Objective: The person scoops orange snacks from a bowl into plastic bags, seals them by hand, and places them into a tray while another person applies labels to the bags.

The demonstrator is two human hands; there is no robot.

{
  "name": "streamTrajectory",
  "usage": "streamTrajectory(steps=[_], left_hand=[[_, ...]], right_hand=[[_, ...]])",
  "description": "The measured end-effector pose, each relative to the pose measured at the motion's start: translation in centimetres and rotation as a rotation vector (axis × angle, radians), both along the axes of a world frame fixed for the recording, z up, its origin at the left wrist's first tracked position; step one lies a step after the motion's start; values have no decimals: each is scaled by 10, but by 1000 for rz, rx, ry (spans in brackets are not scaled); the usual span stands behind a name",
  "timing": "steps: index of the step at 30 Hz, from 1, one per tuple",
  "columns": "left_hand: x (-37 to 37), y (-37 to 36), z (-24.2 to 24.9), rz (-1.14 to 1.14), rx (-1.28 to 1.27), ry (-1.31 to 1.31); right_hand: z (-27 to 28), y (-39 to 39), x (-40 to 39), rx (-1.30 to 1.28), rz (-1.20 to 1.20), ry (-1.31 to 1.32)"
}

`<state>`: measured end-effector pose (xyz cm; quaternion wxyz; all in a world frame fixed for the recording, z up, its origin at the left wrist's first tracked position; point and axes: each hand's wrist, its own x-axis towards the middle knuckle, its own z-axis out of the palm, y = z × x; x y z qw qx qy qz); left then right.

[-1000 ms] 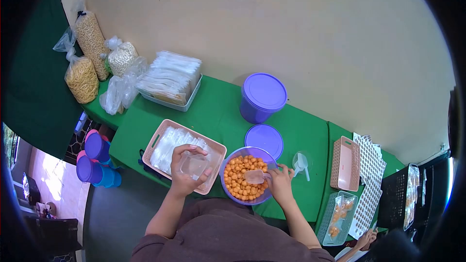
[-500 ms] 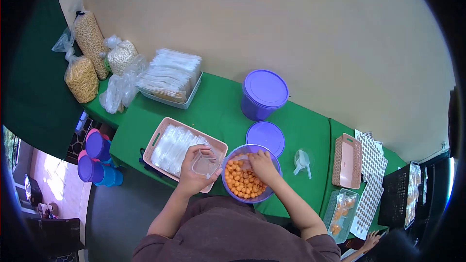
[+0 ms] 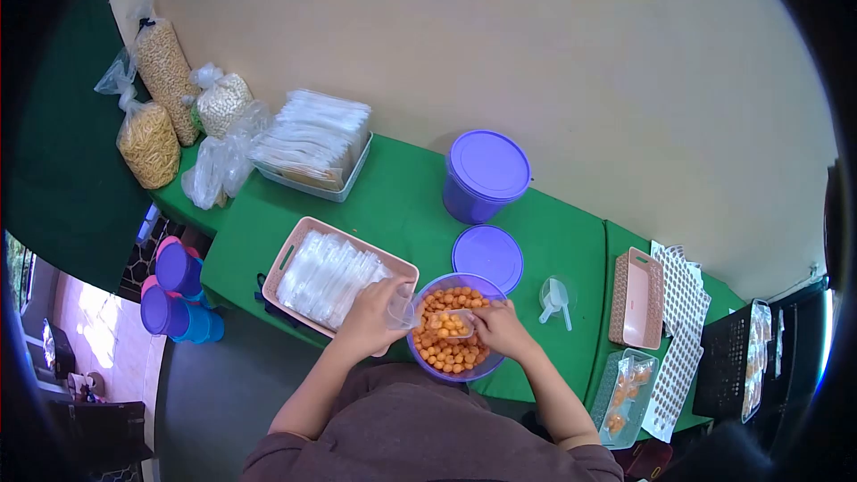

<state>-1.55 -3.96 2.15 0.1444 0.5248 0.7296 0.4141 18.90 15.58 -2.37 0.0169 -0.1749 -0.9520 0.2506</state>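
My left hand (image 3: 368, 319) is closed round a clear plastic pouch (image 3: 402, 307), held at the left rim of a purple tub (image 3: 489, 368). Round orange snack balls (image 3: 453, 359) fill much of the tub. Over them, my right hand (image 3: 503, 330) grips a small clear scoop (image 3: 464, 325) loaded with several balls; its handle is hidden by the fingers. The scoop's front points toward the pouch, and a small gap separates the two. Close by my left wrist lies a pink basket (image 3: 287, 254) of flat clear pouches (image 3: 326, 277).
Behind the tub are a purple lid (image 3: 487, 257) and a lidded purple bucket (image 3: 487, 174). White scoops (image 3: 555, 299) lie to the right, then a pink basket (image 3: 637, 299), a green basket (image 3: 625, 397) with filled packs and sticker sheets (image 3: 678, 348). Snack bags (image 3: 150, 143) stand far left.
My right hand has come up out of the balls with a loaded scoop. My left hand has moved right and tilted the pouch toward the tub. Another person's hand at lower right has left view.
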Motion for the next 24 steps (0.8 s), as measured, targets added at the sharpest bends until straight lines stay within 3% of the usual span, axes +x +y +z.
streamTrajectory(steps=[9,15,17,21,24], left_hand=[[37,32,-15,-175,-152,327],[59,54,-14,-256,-36,299],[62,55,-16,-256,-31,291],[64,52,-12,-235,5,247],[64,53,-9,-179,84,158]], right_hand=[[81,5,26,-51,-115,44],[100,-4,27,51,-73,-43],[118,-10,27,-181,-277,138],[135,1,32,-324,-320,143],[128,2,30,-733,-429,573]])
